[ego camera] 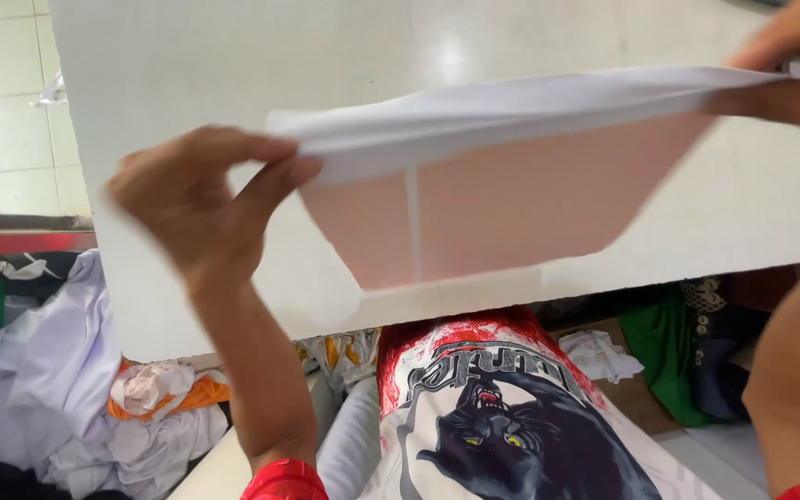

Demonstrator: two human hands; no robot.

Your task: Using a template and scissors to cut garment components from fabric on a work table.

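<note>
Raised white sheet [511, 120] spans view between both hands — blocks way ahead. Below: printed shirt [493, 426], clothes heap [67, 389] at left crowd surface — little bare room.

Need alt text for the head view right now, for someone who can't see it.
Two bare hands hold a folded white sheet up by its ends, left hand pinching one corner, right hand the other. Below lie a shirt printed with a black panther and piled white clothes.
</note>
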